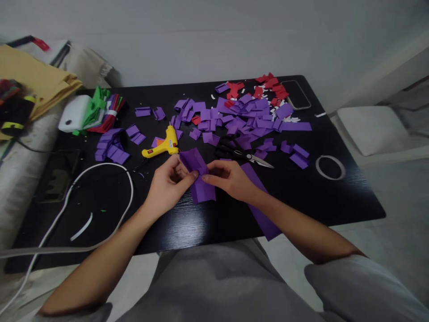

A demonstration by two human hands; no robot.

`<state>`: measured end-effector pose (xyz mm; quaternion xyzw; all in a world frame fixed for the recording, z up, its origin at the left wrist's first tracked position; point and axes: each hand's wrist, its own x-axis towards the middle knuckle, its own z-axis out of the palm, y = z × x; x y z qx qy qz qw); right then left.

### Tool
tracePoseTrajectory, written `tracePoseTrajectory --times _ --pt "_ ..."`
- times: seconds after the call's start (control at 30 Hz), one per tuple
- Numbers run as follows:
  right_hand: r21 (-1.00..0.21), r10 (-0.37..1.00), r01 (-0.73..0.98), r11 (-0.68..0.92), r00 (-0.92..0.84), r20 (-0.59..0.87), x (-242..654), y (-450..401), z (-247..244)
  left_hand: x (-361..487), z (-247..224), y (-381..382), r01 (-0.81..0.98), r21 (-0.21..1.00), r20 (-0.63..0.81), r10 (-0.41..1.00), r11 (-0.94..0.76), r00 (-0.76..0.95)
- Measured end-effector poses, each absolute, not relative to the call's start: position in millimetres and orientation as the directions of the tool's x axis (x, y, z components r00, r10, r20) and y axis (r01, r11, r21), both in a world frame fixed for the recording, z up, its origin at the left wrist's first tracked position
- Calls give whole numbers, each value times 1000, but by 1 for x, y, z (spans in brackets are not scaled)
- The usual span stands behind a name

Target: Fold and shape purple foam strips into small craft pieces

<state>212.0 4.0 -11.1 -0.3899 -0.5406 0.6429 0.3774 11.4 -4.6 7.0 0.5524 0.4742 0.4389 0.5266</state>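
Our left hand (167, 182) and right hand (233, 179) are both pinched on one creased piece of purple paper (204, 192), thumbs near each other, held over the front of the black table (161, 235). Just beyond our left fingers lies a yellow glue gun (168, 142); black-handled scissors (259, 160) lie beyond our right hand, and a long purple paper strip (266, 221) passes beneath our right forearm.

Purple over a black tabletop (161, 235)

The folded paper (203, 193) is plain purple, matching the scattered pieces (259, 121) and long strip (266, 219). Fine pale streaks pattern the tabletop's sheen. The glue gun (170, 139) is yellow; the scissors (246, 156) show 2 colours, black and silver. Scraps (279, 91) are red and white, the cable (103, 164) white, the clothing (208, 286) grey.
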Motion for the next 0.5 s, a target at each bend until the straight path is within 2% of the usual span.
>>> tracePoseTrajectory --times 0.2,0.4,0.5 --pt "-986 913 -64 -151 -393 -114 207 0 -13 7 3 -7 196 979 29 984 -64 174" --pt "-997 955 -17 -75 -290 -67 202 -4 -15 9 5 -10 351 905 173 961 -242 215" --pt "-998 964 19 -61 -258 -64 200 -5 -16 13 7 -12 421 873 187 966 -247 179"
